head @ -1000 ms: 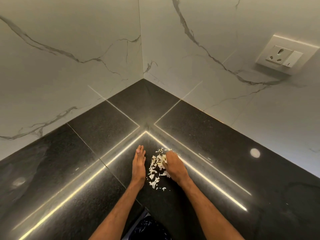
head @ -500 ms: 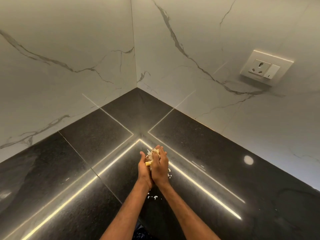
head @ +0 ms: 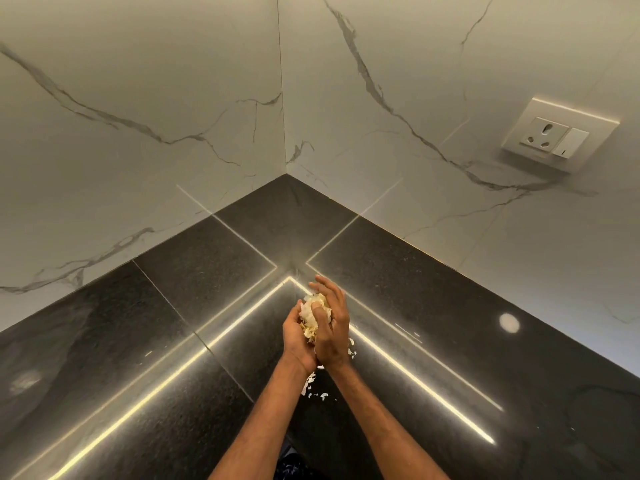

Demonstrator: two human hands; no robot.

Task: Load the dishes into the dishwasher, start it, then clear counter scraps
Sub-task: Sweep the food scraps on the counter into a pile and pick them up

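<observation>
A pale clump of scraps [head: 313,311], its long axis running away from the person, sits pressed between the cupped left hand [head: 295,336] and right hand [head: 330,329], above the black table [head: 207,271]; loose bits [head: 313,386] lie below the wrists

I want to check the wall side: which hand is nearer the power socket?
Right. The right hand is on the side toward the socket; the left hand is cupped against it on the far side. Both hold scraps.
</observation>
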